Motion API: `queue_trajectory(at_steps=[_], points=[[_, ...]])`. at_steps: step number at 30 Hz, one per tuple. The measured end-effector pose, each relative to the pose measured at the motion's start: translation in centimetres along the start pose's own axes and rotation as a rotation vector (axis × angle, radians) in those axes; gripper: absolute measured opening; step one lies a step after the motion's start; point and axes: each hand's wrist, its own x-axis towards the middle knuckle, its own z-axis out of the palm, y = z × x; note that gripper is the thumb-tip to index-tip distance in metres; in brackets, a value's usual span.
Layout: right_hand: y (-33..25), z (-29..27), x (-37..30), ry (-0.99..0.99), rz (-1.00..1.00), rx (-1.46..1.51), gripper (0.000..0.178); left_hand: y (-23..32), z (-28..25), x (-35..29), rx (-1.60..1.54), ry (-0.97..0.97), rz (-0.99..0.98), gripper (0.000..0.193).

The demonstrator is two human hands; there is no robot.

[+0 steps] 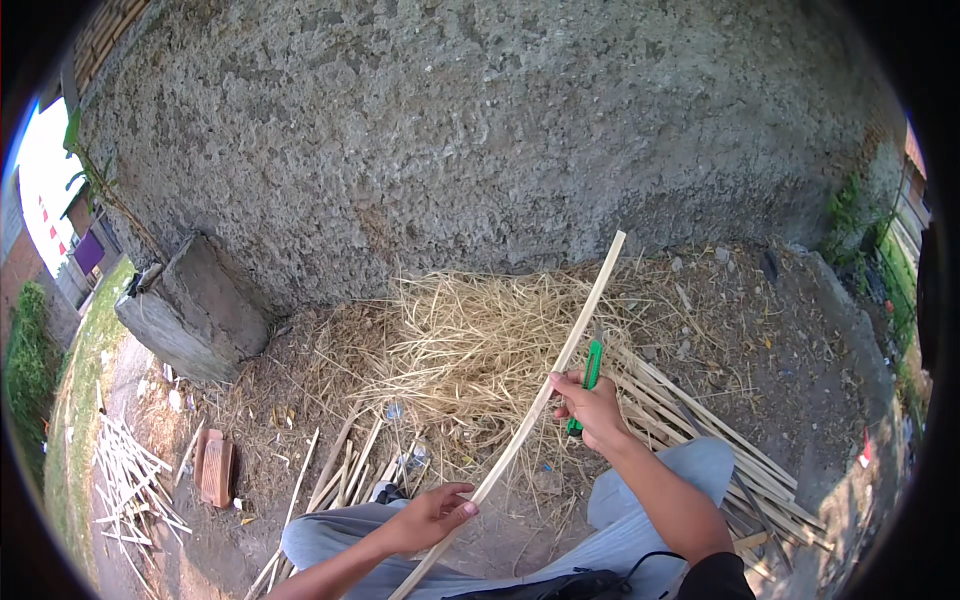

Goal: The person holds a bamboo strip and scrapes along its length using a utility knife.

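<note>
A long, pale bamboo strip [535,412] slants across the middle, its far end raised toward the wall and its near end running past my lap. Low on the strip, my left hand [432,517] has its thumb and fingers closed about it. Farther up, my right hand [592,408] grips a green utility knife [592,365], its tip end pointing away from me. The right thumb and fingertips also touch the strip beside the knife. Directly beyond both hands lies a loose heap of thin shavings [470,340].
A rough grey wall [480,140] closes off the far side. Cut strips lie in piles beside my right knee [740,455], by my left knee [350,465] and at far left [130,480]. A reddish brick [215,468] and a concrete block [195,310] stand to the left.
</note>
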Motion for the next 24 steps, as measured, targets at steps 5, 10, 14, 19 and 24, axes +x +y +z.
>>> queue_trajectory(at_steps=[5,10,14,19,24], points=[[1.4,-0.2,0.7,0.023,0.008,-0.020,0.019,0.8,3.5,4.8,-0.360,-0.117,-0.187,0.037],[1.5,0.0,1.0,-0.046,0.027,-0.146,0.028,1.0,3.0,4.9,-0.484,-0.044,-0.337,0.040],[3.9,-0.5,0.8,-0.081,-0.307,-0.572,0.034,1.2,2.8,3.7,-0.531,0.023,-0.325,0.035],[1.8,0.4,-1.6,-0.203,-0.206,-0.787,0.042,1.5,1.7,3.3,-0.664,0.020,-0.450,0.034],[1.6,0.4,-2.3,-0.245,-0.703,-0.885,0.036,0.3,1.0,3.1,-0.694,-0.016,-0.397,0.035]])
